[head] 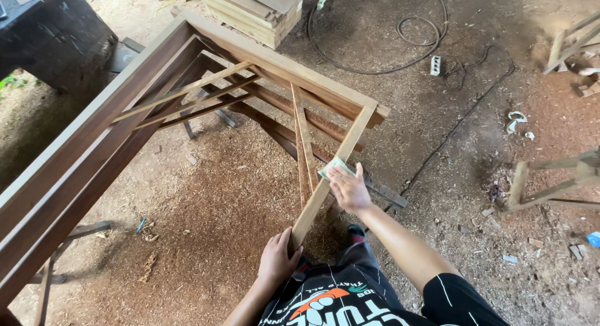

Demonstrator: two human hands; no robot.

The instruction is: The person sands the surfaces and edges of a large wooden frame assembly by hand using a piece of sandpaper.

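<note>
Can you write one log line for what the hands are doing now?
left hand: grips wooden slat end | right hand: presses sandpaper on slat

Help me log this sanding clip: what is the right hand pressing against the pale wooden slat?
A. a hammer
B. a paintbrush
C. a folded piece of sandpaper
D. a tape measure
C: the right hand presses a folded greenish sandpaper sheet flat on the slat, while the left hand grips its lower end.
</note>
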